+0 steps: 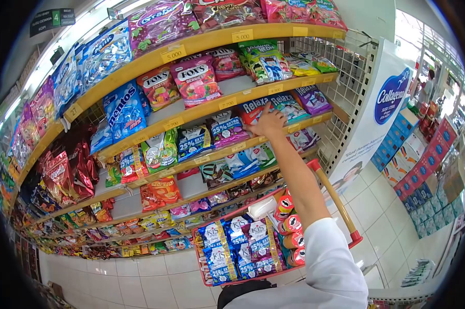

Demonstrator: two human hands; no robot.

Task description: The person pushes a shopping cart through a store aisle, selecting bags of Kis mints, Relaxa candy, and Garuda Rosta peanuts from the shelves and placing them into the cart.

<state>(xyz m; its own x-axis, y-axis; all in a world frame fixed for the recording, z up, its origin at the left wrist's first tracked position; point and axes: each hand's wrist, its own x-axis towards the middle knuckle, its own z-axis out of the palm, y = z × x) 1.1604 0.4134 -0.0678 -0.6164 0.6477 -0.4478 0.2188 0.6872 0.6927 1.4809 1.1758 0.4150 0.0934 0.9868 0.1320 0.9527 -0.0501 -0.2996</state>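
My right hand (267, 123) reaches to the candy shelf with its fingers apart, over the front of a red Relaxa candy bag (250, 110). The fingertips seem to touch the bag, but nothing is gripped. Right beside it are a teal Relaxa bag (289, 108) and a purple Relaxa bag (312, 99). To the left of the hand stand a purple Kis candy bag (227, 129) and a blue Kis bag (194, 140). My left hand is out of view.
Below my arm is a red-rimmed shopping cart (197, 252) with a yellow handle (338, 201), holding several Kis bags (237, 250) and red cans (293, 241). A white Collagena panel (379, 103) closes the shelf's right end. Stacked boxes (423, 170) stand farther right.
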